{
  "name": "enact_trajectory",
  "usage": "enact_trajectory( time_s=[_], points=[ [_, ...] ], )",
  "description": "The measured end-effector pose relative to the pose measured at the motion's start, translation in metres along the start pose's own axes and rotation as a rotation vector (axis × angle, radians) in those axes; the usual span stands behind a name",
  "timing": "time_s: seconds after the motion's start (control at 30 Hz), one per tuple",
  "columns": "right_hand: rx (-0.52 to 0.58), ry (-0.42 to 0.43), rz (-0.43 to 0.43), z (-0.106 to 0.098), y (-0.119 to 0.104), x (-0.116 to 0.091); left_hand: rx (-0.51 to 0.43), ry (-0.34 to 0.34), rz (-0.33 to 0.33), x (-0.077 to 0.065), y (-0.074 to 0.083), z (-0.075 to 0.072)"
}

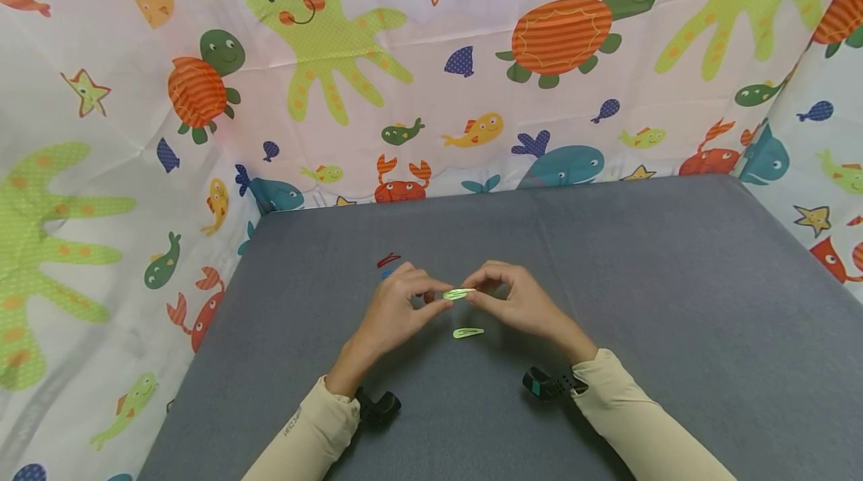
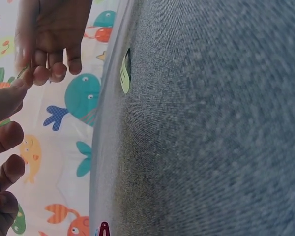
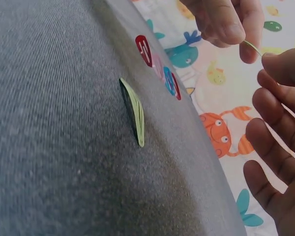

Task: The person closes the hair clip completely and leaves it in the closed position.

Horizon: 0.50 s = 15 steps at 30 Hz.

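Observation:
A light green snap hair clip (image 1: 457,294) is held up over the grey table between both hands. My left hand (image 1: 398,305) pinches one end with thumb and index finger. At the other end, the thumb and index finger of my right hand (image 1: 515,300) pinch it too. In the right wrist view only a thin edge of this held clip (image 3: 253,47) shows between the fingertips. A second light green hair clip (image 1: 468,333) lies on the table just below the hands, nearer the person. Both wrist views show that clip lying apart from the hands.
Beyond the left hand lie several more hair clips: a red clip (image 3: 143,50), a pink clip (image 3: 157,66), a blue clip (image 3: 169,81) and another red one. The grey table (image 1: 674,301) is bordered at back and sides by a sea-animal curtain (image 1: 465,106).

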State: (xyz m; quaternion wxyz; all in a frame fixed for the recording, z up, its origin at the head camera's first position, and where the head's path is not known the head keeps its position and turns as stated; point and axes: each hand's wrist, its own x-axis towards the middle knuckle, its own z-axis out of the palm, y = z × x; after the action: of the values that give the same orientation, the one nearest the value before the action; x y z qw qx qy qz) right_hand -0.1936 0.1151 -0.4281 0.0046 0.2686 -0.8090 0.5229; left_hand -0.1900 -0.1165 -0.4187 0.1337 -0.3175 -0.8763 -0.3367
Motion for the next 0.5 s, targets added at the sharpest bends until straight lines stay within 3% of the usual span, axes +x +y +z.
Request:
enact_trajectory(
  time_s=[0.5],
  points=[
    [-0.148, 0.050, -0.170, -0.0001, 0.0101, 0.0011, 0.043, -0.031, -0.025, -0.0013, -0.0074, 0.0053]
  ],
)
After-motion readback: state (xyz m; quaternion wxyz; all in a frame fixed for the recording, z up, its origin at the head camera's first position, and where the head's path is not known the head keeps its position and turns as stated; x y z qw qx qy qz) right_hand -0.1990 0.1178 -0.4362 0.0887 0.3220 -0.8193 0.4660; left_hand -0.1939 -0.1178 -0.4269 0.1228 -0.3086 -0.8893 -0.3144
